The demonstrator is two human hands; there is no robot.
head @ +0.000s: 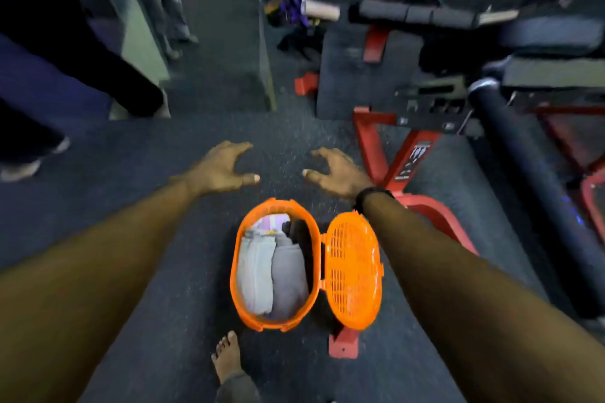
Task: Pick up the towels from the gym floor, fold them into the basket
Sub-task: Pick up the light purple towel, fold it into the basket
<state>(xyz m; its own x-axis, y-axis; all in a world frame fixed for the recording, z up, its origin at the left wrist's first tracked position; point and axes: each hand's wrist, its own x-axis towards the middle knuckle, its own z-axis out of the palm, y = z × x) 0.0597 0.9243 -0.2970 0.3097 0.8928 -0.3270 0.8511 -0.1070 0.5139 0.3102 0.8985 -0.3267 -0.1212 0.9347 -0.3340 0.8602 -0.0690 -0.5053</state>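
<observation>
Fingers of both hands spread, empty; orange basket lid open, folded grey towels inside.

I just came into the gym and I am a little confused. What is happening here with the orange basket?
A person stands over an orange basket on the gym floor, its lid swung open to the right. Folded towels, grey and pale, already sit inside. Both arms reach forward past the basket: the left hand and right hand hang open, holding nothing. A red bench frame stands to the right.
</observation>
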